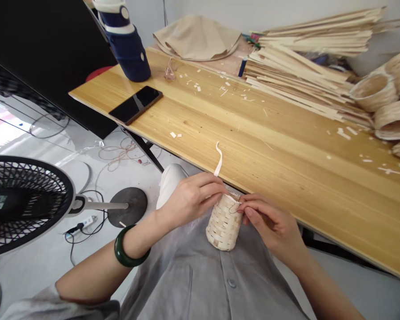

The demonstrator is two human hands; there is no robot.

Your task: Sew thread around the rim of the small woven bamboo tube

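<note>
A small basket woven from pale strips [224, 224] rests against my grey shirt, just below the table's front edge. My left hand [195, 195] is closed on the basket's upper left rim, its fingers bent over the edge. From beside those fingers a thin white strip [219, 160] sticks up, curling at its tip. At the right side of the rim, my right hand [270, 222] pinches with thumb and fingers; a fine dark thread loops there across the rim. Whatever lies between the right fingertips is too small to make out.
On the wooden table [200, 115] are a phone [136, 105], a blue bottle [128, 51], bundled wood strips [300, 80], scattered scraps and woven baskets [373, 91]. A fan [23, 206] stands at the left, cables on the floor.
</note>
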